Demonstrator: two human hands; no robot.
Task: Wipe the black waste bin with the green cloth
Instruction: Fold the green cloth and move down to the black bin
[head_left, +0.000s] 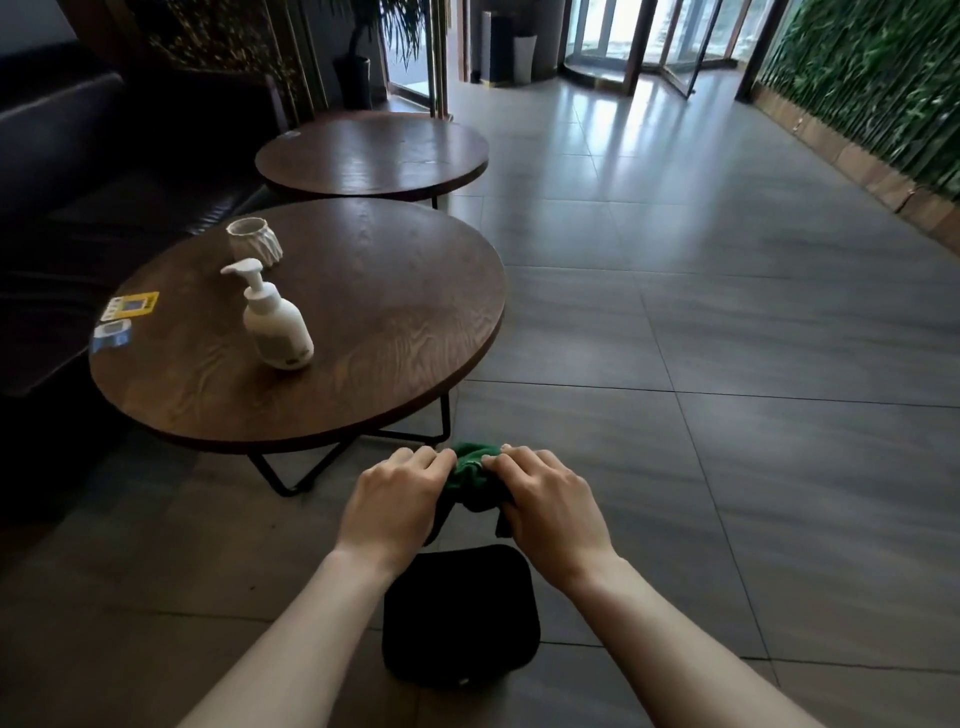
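Observation:
The black waste bin (461, 618) stands on the grey tiled floor below my arms, seen from above as a dark rounded square. Both my hands hold the bunched green cloth (475, 480) in the air above and beyond the bin. My left hand (395, 506) grips the cloth's left side with its fingers curled over it. My right hand (550, 509) grips the right side the same way. A corner of the cloth hangs down between the hands, apart from the bin.
A round wooden table (363, 332) on black metal legs stands to the left, bearing a white pump bottle (275, 319), a white cup (254, 244) and two cards. A second round table (371, 153) and a dark sofa (62, 156) lie beyond. Tiled floor stretches right towards a green plant wall.

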